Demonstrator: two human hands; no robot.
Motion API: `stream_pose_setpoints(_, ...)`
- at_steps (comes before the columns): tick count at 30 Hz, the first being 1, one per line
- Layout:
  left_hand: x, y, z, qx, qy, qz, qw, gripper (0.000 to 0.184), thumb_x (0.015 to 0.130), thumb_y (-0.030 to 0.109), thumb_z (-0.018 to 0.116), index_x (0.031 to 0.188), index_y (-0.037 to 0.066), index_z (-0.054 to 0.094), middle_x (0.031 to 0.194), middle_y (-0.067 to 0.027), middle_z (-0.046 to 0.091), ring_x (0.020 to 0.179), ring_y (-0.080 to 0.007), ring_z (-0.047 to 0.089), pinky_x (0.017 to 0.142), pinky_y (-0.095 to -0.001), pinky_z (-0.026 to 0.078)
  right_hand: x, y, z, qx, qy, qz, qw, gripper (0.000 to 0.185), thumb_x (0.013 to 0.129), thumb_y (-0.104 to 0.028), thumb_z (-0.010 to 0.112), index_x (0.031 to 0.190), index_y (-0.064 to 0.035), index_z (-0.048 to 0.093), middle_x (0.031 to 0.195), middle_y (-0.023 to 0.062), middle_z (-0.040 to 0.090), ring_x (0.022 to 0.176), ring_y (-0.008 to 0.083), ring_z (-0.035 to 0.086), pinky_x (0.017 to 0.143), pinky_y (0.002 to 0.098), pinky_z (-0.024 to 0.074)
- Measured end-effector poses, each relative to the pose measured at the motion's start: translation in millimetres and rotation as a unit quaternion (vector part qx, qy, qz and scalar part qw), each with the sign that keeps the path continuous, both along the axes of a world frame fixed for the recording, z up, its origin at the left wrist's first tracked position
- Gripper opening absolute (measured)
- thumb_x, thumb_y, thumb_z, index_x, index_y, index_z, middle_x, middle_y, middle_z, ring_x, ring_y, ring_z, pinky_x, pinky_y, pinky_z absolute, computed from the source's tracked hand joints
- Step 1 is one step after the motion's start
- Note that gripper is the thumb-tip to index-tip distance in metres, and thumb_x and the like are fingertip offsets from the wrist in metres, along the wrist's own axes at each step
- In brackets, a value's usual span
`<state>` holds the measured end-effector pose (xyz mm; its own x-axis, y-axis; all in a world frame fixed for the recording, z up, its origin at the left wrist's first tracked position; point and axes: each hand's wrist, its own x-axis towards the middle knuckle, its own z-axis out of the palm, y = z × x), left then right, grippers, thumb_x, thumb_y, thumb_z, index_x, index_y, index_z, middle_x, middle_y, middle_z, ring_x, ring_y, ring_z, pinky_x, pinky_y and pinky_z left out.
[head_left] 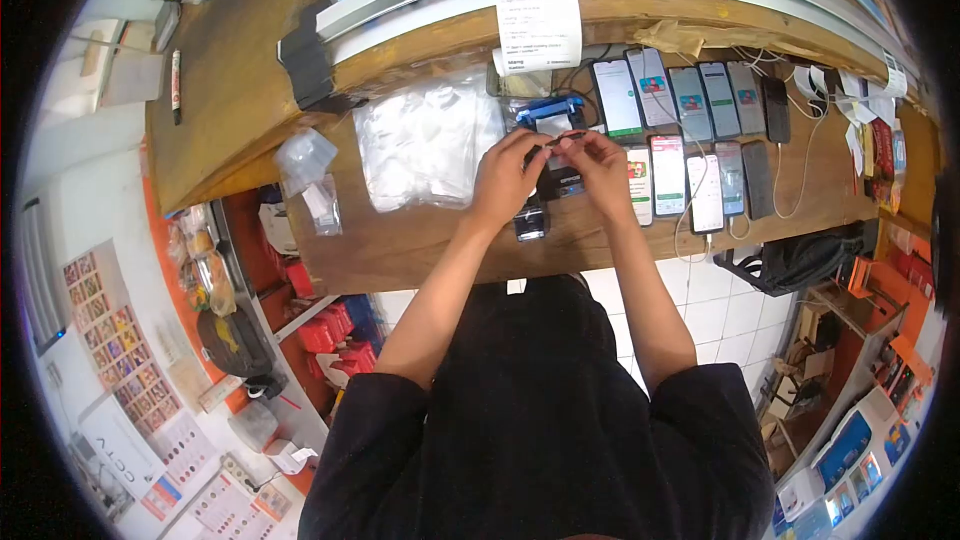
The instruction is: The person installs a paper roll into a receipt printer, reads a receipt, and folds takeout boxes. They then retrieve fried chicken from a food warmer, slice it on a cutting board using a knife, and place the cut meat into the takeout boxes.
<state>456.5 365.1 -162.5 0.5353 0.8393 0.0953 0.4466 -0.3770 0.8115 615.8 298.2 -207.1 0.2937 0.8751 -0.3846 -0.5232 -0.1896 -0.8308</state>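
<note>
My left hand [508, 175] and my right hand [602, 170] come together above the wooden table [450, 250]. Their fingertips pinch a small dark, narrow piece [566, 139], mostly covered by the fingers, so its kind is unclear. Just behind the fingers lies a blue-and-black device [548, 112] with a pale area on top. Below the fingers is a black, flat box-like item [560, 183], partly hidden by my hands. Close to my left wrist, near the front edge, sits a small black object with a shiny face [530, 224].
Clear plastic bags [425, 145] cover the table left of my hands. Two rows of phones [690, 105], several with lit screens, lie to the right among white charging cables [805, 175]. A printed paper slip [538, 20] hangs from the raised ledge. A black bag [800, 258] is at the right edge.
</note>
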Motion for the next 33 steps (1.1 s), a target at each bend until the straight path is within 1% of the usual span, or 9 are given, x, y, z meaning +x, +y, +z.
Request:
stream_pose_setpoints(2, -0.2, -2.5, -19.7, -0.038, -0.020, 0.055, 0.998, 0.019, 0.092, 0.007, 0.068, 0.110, 0.001, 0.068, 0.100, -0.0130, 0.073, 0.091, -0.0256, 0.071, 0.079, -0.0346, 0.054, 7.1, 8.3, -3.2, -0.020, 0.022, -0.023, 0.999, 0.012, 0.093, -0.007, 0.072, 0.096, 0.0044, 0.067, 0.096, 0.0095, 0.071, 0.087, 0.0173, 0.071, 0.080, 0.0277, 0.0577)
stream_pose_setpoints(7, -4.1, -1.6, -54.6, -0.146, 0.005, 0.172, 0.974, 0.020, 0.092, 0.010, 0.071, 0.111, 0.003, 0.068, 0.098, -0.0076, 0.076, 0.088, -0.0138, 0.069, 0.076, -0.0302, 0.053, -3.2, 34.3, -32.4, -0.026, 0.076, -0.112, 0.990, 0.038, 0.088, -0.001, 0.075, 0.116, 0.0043, 0.050, 0.094, 0.0146, 0.071, 0.085, 0.0217, 0.072, 0.080, 0.0321, 0.0594)
stream_pose_setpoints(10, 1.2, 0.2, -66.7, -0.148, -0.075, 0.205, 0.965, 0.028, 0.085, 0.008, 0.073, 0.111, -0.001, 0.067, 0.097, -0.0136, 0.075, 0.093, -0.0271, 0.073, 0.082, -0.0364, 0.055, -24.0, 40.7, -38.8, -0.027, 0.064, -0.175, 0.982, 0.062, 0.085, 0.002, 0.077, 0.130, 0.0038, 0.034, 0.092, 0.0174, 0.070, 0.084, 0.0235, 0.072, 0.080, 0.0344, 0.0602)
stream_pose_setpoints(12, 5.1, 3.9, -52.1, -0.135, -0.029, 0.244, 0.960, 0.028, 0.086, 0.007, 0.071, 0.113, 0.001, 0.067, 0.096, -0.0137, 0.075, 0.092, -0.0298, 0.072, 0.082, -0.0384, 0.054, -30.7, 44.1, -43.8, -0.022, 0.041, -0.191, 0.980, 0.074, 0.084, 0.002, 0.078, 0.135, 0.0042, 0.024, 0.091, 0.0189, 0.070, 0.082, 0.0238, 0.072, 0.078, 0.0344, 0.0606)
stream_pose_setpoints(13, 7.4, 5.3, -44.1, -0.129, -0.006, 0.263, 0.956, 0.029, 0.086, 0.006, 0.070, 0.114, 0.002, 0.067, 0.096, -0.0137, 0.074, 0.091, -0.0312, 0.071, 0.082, -0.0393, 0.054, -31.6, 45.9, -43.3, -0.016, 0.026, -0.193, 0.981, 0.071, 0.084, 0.005, 0.075, 0.134, 0.0037, 0.025, 0.091, 0.0189, 0.070, 0.081, 0.0229, 0.071, 0.076, 0.0334, 0.0600)
stream_pose_setpoints(16, 5.0, 11.7, -41.6, -0.057, 0.045, 0.197, 0.978, 0.035, 0.089, 0.012, 0.073, 0.123, 0.006, 0.065, 0.098, -0.0110, 0.074, 0.071, -0.0178, 0.066, 0.067, -0.0315, 0.051, -31.7, 47.0, -42.6, -0.012, -0.007, -0.191, 0.982, 0.070, 0.083, 0.008, 0.073, 0.134, 0.0046, 0.025, 0.090, 0.0184, 0.070, 0.079, 0.0213, 0.071, 0.073, 0.0314, 0.0592)
stream_pose_setpoints(19, -0.3, 18.7, -54.2, 0.027, 0.065, 0.135, 0.988, 0.040, 0.090, 0.014, 0.071, 0.129, 0.007, 0.065, 0.097, -0.0121, 0.074, 0.065, -0.0184, 0.062, 0.066, -0.0327, 0.051, -29.3, 47.3, -40.9, -0.016, -0.014, -0.182, 0.983, 0.078, 0.083, 0.004, 0.076, 0.140, 0.0087, 0.022, 0.088, 0.0168, 0.070, 0.078, 0.0214, 0.071, 0.073, 0.0312, 0.0599)
stream_pose_setpoints(25, -2.3, 21.8, -46.4, -0.089, 0.059, 0.139, 0.985, 0.039, 0.092, 0.018, 0.071, 0.129, 0.007, 0.067, 0.100, -0.0156, 0.074, 0.083, -0.0279, 0.071, 0.077, -0.0366, 0.054, -34.0, 49.2, -46.2, -0.019, -0.038, -0.180, 0.983, 0.078, 0.082, 0.006, 0.075, 0.141, 0.0099, 0.025, 0.084, 0.0141, 0.070, 0.076, 0.0186, 0.070, 0.071, 0.0286, 0.0585)
stream_pose_setpoints(33, 8.9, 33.0, -36.0, -0.041, 0.090, 0.143, 0.985, 0.037, 0.086, 0.024, 0.079, 0.112, 0.000, 0.070, 0.103, -0.0196, 0.074, 0.097, -0.0298, 0.073, 0.084, -0.0370, 0.055, -21.6, 55.1, -53.8, -0.027, -0.052, -0.137, 0.989, 0.071, 0.079, 0.005, 0.078, 0.137, 0.0096, 0.036, 0.084, 0.0086, 0.063, 0.078, 0.0175, 0.069, 0.068, 0.0284, 0.0593)
